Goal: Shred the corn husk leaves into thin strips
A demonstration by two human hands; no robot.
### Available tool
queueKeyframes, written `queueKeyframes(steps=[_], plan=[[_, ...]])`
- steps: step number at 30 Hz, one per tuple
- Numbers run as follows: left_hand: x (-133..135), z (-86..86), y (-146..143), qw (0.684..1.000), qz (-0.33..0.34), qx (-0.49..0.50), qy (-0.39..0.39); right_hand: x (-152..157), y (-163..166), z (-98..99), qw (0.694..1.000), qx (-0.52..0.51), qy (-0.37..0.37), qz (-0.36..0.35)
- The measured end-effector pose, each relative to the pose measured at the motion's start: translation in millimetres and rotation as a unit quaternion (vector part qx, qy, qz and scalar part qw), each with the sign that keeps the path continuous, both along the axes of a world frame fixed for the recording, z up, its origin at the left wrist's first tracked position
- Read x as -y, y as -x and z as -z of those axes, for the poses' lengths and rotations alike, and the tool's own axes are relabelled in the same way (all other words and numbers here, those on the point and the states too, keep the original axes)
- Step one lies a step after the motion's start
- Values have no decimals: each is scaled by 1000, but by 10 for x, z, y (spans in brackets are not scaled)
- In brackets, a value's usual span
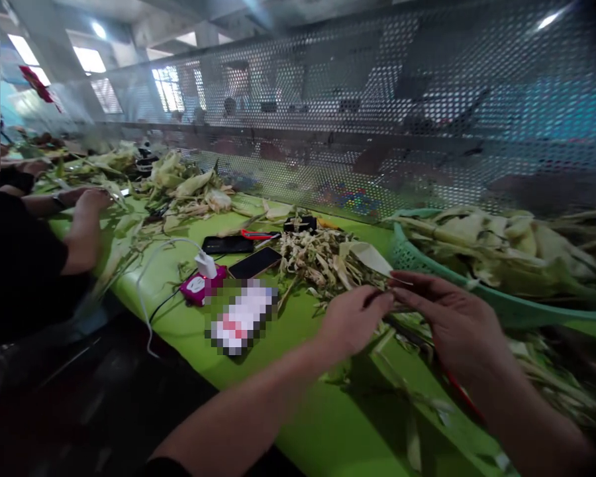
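The left hand (pixel 352 321) and right hand (pixel 451 324) were bare, and so were both forearms to the frame's edge. A dark patch at the left elbow was perhaps a black sleeve (pixel 163 467), too blurred to be sure.

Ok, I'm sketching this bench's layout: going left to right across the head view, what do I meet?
Co-worker's hand → white charger → phone → left hand → right hand.
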State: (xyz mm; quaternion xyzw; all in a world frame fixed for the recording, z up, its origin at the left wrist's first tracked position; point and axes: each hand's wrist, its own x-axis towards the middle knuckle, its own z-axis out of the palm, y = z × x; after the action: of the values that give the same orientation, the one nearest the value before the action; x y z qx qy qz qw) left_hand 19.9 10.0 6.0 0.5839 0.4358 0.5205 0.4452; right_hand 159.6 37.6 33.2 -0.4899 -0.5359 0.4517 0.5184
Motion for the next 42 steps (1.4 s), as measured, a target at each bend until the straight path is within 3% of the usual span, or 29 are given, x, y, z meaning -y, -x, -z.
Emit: queueKeyframes(steps=[4,9,16,22,31,37,42], plan=[[-90,17,26,970,-4,196,144,115,77,20,988,117,-86,-49],[-94,-27,61,955,-31,254,148,168,82,41,940,250,-219,-77],[-88,-99,97,957,-66,245,140,162,25,1,911,308,-257,-96],[-61,-111,111,950,-42,255,174,123,26,8,934,253,-228,-113],[-104,-7,93,952,-9,262,161,120,67,24,984,113,-74,-120],[-83,-16,94,945,20,280,165,53,59,121,993,68,-74,-64],[-76,-31,106,933,41,308,180,43,47,133,994,45,-68,-68]])
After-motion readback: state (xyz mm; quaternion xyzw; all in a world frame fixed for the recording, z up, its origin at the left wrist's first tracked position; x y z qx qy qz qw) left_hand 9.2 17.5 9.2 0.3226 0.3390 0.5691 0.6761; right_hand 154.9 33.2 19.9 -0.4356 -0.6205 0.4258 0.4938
